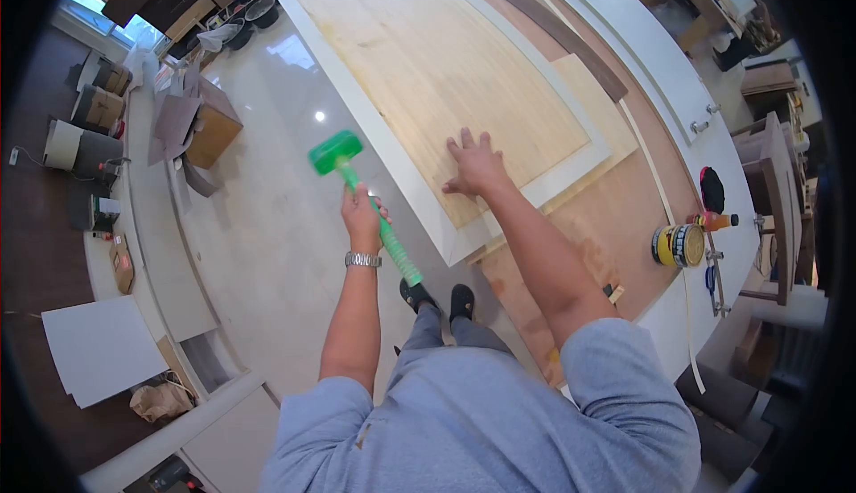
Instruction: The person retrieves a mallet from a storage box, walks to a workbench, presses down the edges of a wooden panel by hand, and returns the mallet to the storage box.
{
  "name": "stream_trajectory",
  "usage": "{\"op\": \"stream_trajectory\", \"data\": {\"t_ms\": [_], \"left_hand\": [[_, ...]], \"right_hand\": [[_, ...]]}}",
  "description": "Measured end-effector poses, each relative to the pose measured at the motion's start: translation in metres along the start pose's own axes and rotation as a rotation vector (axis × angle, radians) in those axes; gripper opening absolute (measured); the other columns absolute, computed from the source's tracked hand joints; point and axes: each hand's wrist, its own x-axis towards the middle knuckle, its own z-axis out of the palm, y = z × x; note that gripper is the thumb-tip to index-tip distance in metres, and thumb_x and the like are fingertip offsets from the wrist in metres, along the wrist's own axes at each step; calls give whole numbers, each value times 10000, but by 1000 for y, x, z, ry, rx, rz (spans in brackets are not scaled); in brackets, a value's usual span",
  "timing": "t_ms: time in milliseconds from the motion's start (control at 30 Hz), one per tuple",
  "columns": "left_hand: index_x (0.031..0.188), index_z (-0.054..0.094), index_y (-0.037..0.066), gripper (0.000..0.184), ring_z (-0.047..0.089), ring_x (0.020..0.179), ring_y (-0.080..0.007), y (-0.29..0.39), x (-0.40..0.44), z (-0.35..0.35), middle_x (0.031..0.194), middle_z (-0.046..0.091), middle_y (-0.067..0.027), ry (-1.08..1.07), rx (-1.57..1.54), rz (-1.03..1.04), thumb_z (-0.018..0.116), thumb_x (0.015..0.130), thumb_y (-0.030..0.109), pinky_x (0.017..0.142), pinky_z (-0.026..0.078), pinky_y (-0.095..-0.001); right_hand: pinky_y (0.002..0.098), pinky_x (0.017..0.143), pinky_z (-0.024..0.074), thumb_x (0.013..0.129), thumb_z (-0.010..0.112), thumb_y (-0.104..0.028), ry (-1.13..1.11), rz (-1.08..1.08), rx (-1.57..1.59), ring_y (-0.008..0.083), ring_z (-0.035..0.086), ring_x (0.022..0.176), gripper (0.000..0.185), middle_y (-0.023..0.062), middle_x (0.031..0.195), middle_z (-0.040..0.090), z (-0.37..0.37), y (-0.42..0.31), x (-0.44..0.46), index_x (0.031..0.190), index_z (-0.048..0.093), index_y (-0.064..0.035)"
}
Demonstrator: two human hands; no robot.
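Observation:
My left hand point(361, 217) grips a green mallet point(337, 151) by its handle, just below the head. The mallet is held in the air over the floor, beside the panel's left edge. A watch is on that wrist. My right hand point(477, 165) lies with fingers spread on a pale wooden panel point(446, 74) edged with white strips point(392, 150). The panel rests on a thin plywood sheet point(615, 127), above a larger brownish board point(571, 234).
A glue can point(678, 246), an orange-capped bottle point(718, 220) and scissors point(711, 281) stand or lie at the right. A long thin strip point(664, 194) crosses the board. An open cardboard box point(214, 123) sits on the floor at the left. A white sheet point(102, 350) lies on the left counter.

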Motion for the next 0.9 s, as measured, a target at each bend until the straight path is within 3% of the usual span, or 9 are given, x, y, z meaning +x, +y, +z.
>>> {"op": "stream_trajectory", "data": {"t_ms": [133,233,333,467,567,767,900], "left_hand": [[1260,485,130,261,507,477,-107,7,2,-6,665,493,-9,-26,46,-19,451,1049,279,402,465,-277],[1265,486,137,262,508,478,-113,-1,6,2,670,488,-11,28,-112,21,450,1048,278,402,466,-279],[1275,479,140,266,503,477,-116,1,10,-5,672,481,-15,-18,77,16,450,1047,275,406,469,-281],[1291,471,140,284,498,474,-111,-3,10,-4,677,490,-21,11,-37,-13,457,1044,279,404,465,-280],[1293,472,135,299,493,473,-107,-8,6,2,680,498,-23,-14,-44,-52,469,1041,295,404,464,-278],[1216,495,110,269,500,484,-110,-12,-16,-4,686,509,-21,-23,-74,-78,481,1039,312,407,465,-280],[1082,516,65,247,497,471,-102,-32,-47,-29,676,513,-18,1,5,-62,550,1008,298,401,443,-268]], "right_hand": [[659,1113,301,673,875,-431,2,-7,8,439,147,1480,1042,82,1637,174,-4,-3,1,1531,318,-233],[659,1115,297,674,876,-423,15,-10,32,439,142,1481,1044,82,1637,175,-1,-1,2,1532,317,-225],[659,1117,295,677,876,-417,7,-9,24,439,147,1479,1038,80,1637,174,-3,0,0,1531,319,-223],[662,1094,326,670,860,-484,32,-19,-27,445,168,1471,1068,96,1639,161,2,0,2,1543,296,-242],[661,1110,302,678,870,-427,-12,-8,-2,444,154,1476,1043,84,1637,170,-6,-3,1,1535,312,-221],[656,1100,317,690,849,-461,-19,-40,-58,459,154,1472,1056,109,1641,140,0,1,9,1547,283,-215],[578,1095,362,716,827,-447,37,-79,-73,453,259,1431,882,159,1562,326,8,3,20,1463,447,-171]]}}
